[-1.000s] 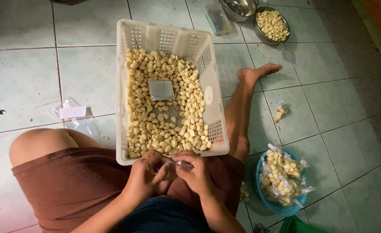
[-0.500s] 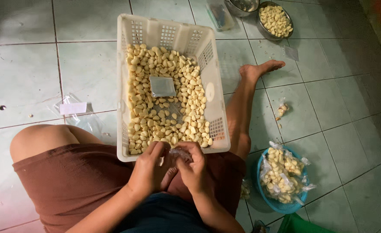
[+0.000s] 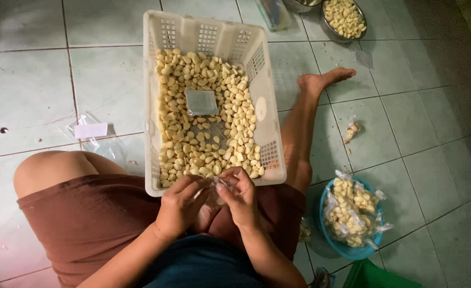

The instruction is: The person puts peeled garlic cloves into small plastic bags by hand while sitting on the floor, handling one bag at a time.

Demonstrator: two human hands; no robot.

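A white plastic basket (image 3: 262, 109) full of peeled garlic cloves (image 3: 182, 144) stands on the tiled floor between my legs. A small clear plastic bag (image 3: 201, 102) lies flat on the cloves. My left hand (image 3: 179, 205) and my right hand (image 3: 241, 194) meet at the basket's near rim, both pinching a small clear plastic bag (image 3: 216, 188) held between them. What is inside that bag is hidden by my fingers.
A blue bowl (image 3: 347, 250) of filled small bags sits by my right knee. A metal bowl (image 3: 344, 18) of cloves stands at the far right. Empty clear bags (image 3: 91, 133) lie on the floor at left. A loose small bag (image 3: 351, 129) lies beyond my right leg.
My hands have stayed together at the basket's near edge, working the small bag; the camera view has shifted slightly, and the fingers have closed in tighter on the bag.
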